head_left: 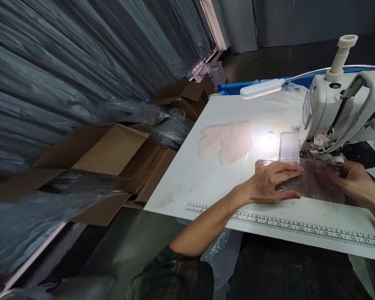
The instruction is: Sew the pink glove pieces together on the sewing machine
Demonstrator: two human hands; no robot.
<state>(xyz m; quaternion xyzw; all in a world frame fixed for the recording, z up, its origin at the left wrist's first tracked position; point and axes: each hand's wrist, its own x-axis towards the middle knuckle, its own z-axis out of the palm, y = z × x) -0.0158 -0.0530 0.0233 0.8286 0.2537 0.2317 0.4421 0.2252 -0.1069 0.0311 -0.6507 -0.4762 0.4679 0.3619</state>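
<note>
The step, apparently sewing, needs steady guiding: left hand [271,183] open on sheet [313,185], right hand [353,179] unclear in grip.

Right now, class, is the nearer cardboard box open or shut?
Open: the cardboard box has its flaps spread apart, with clear plastic showing between them.

The left side was hung with grey sheeting [81,62], open cardboard boxes [111,150] set beside it. Dark floor [246,62] was backed by grey panels [273,23]; a white tabletop [175,183] was lamplit.
</note>
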